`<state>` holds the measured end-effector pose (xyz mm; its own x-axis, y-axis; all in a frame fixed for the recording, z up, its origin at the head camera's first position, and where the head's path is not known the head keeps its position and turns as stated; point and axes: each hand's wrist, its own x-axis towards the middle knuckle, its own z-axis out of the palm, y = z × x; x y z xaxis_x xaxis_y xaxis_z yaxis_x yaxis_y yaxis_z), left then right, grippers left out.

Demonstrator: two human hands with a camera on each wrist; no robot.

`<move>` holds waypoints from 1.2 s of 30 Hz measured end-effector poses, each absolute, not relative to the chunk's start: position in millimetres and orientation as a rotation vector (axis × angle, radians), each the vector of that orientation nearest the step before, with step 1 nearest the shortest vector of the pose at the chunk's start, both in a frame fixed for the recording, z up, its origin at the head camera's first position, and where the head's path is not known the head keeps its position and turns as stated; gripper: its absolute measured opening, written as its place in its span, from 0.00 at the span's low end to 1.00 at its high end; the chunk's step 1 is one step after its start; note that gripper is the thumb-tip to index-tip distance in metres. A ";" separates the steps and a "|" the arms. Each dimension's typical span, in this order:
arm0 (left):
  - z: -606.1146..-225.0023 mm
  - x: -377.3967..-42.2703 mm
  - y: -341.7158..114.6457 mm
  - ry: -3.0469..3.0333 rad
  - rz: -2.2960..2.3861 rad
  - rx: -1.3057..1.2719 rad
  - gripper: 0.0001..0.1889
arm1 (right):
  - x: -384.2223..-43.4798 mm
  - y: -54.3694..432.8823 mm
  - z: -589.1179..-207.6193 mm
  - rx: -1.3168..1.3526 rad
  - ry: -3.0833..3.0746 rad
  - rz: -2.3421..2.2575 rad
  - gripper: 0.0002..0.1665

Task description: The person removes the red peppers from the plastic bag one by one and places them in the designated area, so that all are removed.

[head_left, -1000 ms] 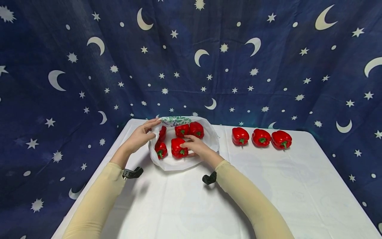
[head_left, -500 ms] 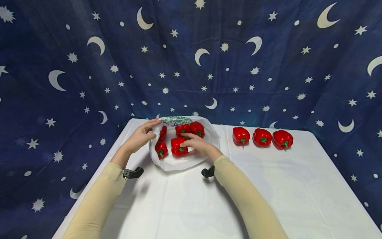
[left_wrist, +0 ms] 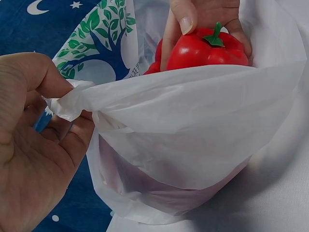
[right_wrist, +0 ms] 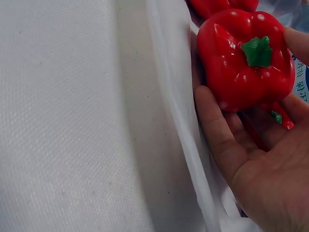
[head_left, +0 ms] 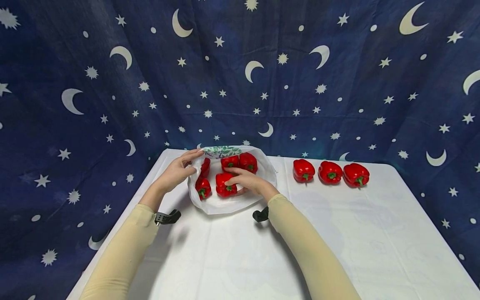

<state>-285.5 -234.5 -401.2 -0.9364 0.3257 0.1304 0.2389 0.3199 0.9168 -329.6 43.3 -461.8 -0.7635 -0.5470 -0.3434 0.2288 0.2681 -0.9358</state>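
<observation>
A white plastic bag with a green leaf print lies wide-mouthed on the table. My left hand pinches its left rim; in the left wrist view the gathered plastic sits between thumb and fingers. Inside the bag my right hand grips a red bell pepper, fingers and thumb curled round its sides, its green stem facing the right wrist camera. Several other red peppers are in the bag: a front-left pepper, one behind it, and two at the back, including a back-right pepper.
Three red bell peppers stand in a row right of the bag: a left one, a middle one and a right one. A dark blue curtain with moons and stars hangs behind the white table.
My right hand and forearm have shifted slightly left and up while keeping hold of the bell pepper. The left hand stays at the bag's rim.
</observation>
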 end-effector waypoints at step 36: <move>-402.2 -285.4 -234.0 2.496 1.682 0.516 0.33 | -316.5 58.7 -455.7 -0.426 1.966 -1.608 0.44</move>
<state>-285.4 -234.0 -402.2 -0.9391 0.3240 0.1146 0.2278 0.3374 0.9134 -316.5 58.7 -455.7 -0.7936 -0.5677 -0.2189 0.1019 0.2306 -0.9677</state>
